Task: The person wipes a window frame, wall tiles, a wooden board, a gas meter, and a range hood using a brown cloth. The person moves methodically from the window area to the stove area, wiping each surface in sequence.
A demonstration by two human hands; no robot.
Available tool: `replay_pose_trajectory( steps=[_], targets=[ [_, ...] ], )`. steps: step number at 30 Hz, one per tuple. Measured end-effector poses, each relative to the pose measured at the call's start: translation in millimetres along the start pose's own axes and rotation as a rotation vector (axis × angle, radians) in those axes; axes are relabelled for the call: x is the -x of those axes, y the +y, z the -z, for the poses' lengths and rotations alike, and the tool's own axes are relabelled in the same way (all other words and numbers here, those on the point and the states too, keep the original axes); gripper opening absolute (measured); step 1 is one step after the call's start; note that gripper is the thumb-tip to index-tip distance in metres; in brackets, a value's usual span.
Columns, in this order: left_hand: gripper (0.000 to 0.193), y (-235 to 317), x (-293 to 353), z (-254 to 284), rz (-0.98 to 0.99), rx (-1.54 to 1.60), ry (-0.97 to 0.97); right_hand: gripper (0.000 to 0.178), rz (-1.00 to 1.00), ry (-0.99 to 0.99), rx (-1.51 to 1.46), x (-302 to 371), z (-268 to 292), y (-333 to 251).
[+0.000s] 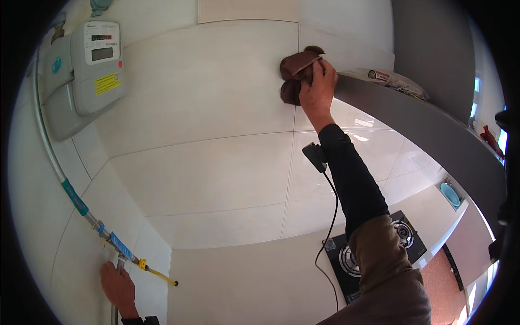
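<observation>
High up, my right hand presses a bunched dark-brown cloth flat against the cream wall tiles, fingers closed on it beside the end of a grey shelf. At lower left, my left hand is closed around a metal pipe, just below a valve fitting wrapped with a blue tag. The palm side of that hand is partly hidden. A yellow gas hose runs from the fitting into a hole at the wall's base.
A grey gas meter hangs at upper left, with a metal gas pipe beside it. A black plug with its cord is near my right forearm. Below stands a black two-burner gas stove. A plastic bag lies on the shelf.
</observation>
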State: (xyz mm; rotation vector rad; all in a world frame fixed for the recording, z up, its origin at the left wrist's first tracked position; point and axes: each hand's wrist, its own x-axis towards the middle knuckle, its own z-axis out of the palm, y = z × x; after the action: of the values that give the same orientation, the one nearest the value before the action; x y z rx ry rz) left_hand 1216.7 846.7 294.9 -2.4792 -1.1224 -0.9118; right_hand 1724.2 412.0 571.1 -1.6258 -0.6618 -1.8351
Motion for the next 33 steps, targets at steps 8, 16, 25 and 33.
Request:
replay_pose_trajectory(
  steps=[8, 16, 25, 33],
  targets=[
    [0.039, -9.0, 0.2, -5.0, 0.121, 0.019, -0.227, 0.070, 0.130, -0.194, 0.111, 59.5, 26.2, 9.2],
    [0.048, -24.5, 1.6, -26.4, 0.071, -0.032, -0.162, 0.070, 0.068, -0.209, 0.105, 79.4, 28.9, 9.5],
    [0.027, 12.6, -5.5, 40.4, -0.045, -0.054, -0.111, 0.057, 0.092, -0.301, 0.138, 126.1, 41.5, 16.3],
    [0.033, 5.7, -6.1, 29.6, -0.085, -0.095, -0.070, 0.065, 0.050, -0.374, 0.101, 156.0, 52.2, 16.9]
  ],
)
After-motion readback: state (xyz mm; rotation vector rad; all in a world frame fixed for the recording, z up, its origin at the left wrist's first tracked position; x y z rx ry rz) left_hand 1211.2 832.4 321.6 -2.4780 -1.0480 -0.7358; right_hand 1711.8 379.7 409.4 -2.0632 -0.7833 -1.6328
